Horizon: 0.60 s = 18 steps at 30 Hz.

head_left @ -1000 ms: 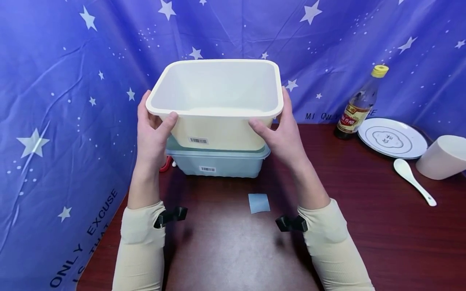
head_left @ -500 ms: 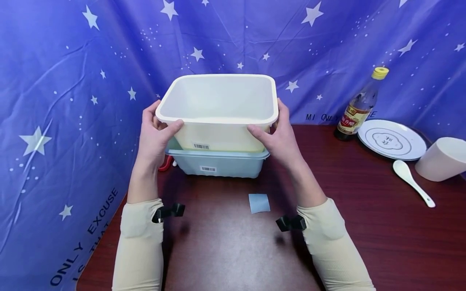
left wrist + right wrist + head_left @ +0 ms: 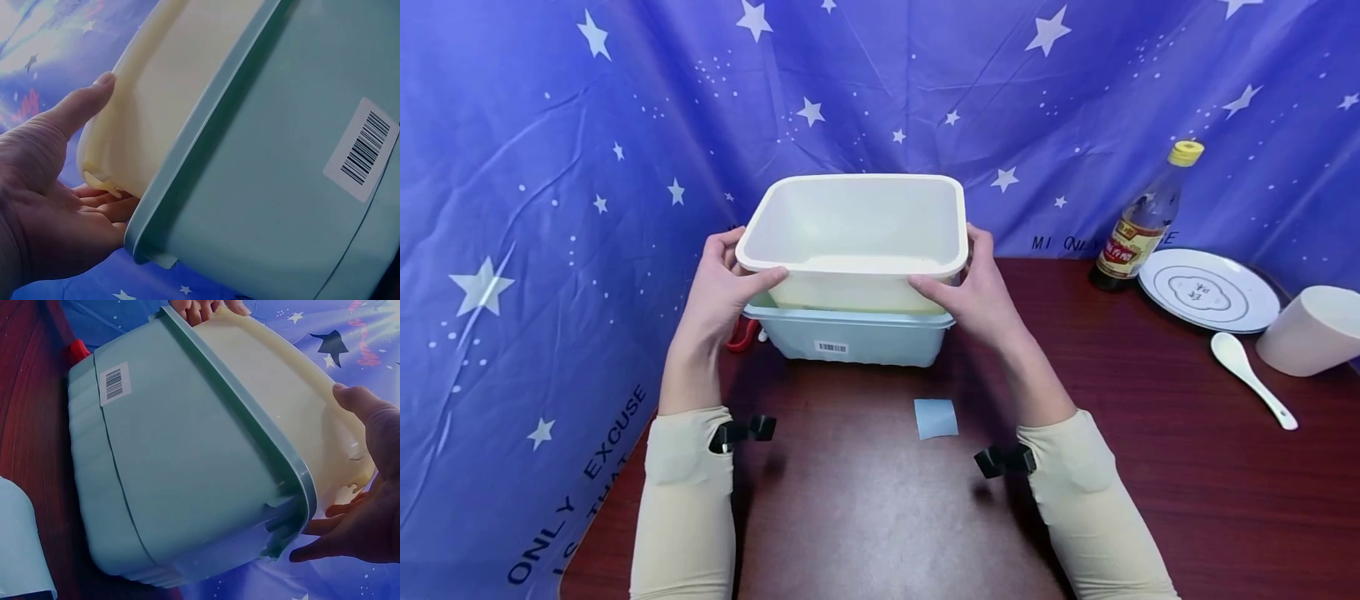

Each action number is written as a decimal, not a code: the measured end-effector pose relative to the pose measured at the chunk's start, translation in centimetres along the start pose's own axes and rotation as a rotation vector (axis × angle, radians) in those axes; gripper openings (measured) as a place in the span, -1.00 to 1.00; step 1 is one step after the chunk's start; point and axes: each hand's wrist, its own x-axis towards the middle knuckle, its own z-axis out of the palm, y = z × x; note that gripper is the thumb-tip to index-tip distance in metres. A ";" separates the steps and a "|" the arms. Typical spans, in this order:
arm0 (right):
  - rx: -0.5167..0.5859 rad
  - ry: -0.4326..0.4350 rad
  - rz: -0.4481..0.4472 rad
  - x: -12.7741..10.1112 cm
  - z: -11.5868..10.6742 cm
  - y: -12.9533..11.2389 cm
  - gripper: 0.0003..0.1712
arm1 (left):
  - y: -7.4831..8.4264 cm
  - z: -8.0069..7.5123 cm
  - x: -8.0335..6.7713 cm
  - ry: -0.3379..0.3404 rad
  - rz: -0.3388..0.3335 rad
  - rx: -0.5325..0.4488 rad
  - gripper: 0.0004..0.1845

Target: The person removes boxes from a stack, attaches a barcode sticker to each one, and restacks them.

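A cream plastic storage bin (image 3: 857, 290) sits partly down inside a pale blue-green bin (image 3: 887, 340) that stands on the table. My left hand (image 3: 711, 287) holds the cream bin's left end, thumb on the front of the rim and fingers under it. At the other end my right hand (image 3: 981, 292) grips the rim likewise, thumb at the front. In the right wrist view the cream bin (image 3: 281, 375) still stands well above the blue-green rim. The lower part of the cream bin is hidden by the blue-green wall. A barcode label (image 3: 364, 150) is on the blue-green bin.
A light blue paper square (image 3: 936, 418) lies in front of the bins. To the right are a sauce bottle (image 3: 1127, 242), white plates (image 3: 1210, 287), a spoon (image 3: 1251, 375) and a pale cup (image 3: 1307, 329). A red object (image 3: 742, 335) shows beside the bin's left end. A blue star-printed curtain (image 3: 865, 83) hangs behind.
Both hands have lowered the cream bin from above the blue-green bin to partly inside it. The blue-green bin and the paper square have stayed in place.
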 end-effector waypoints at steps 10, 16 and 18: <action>-0.198 -0.040 0.130 0.0 -0.5 0.1 0.14 | -0.4 -0.7 0.2 -0.067 -0.059 0.156 -0.12; -0.316 -0.077 0.206 -0.1 -0.8 0.1 0.14 | -0.8 -0.8 0.2 -0.109 -0.074 0.192 -0.11; -0.344 -0.090 0.219 -0.2 -0.9 0.2 0.14 | -0.8 -0.7 0.2 -0.119 -0.082 0.204 -0.10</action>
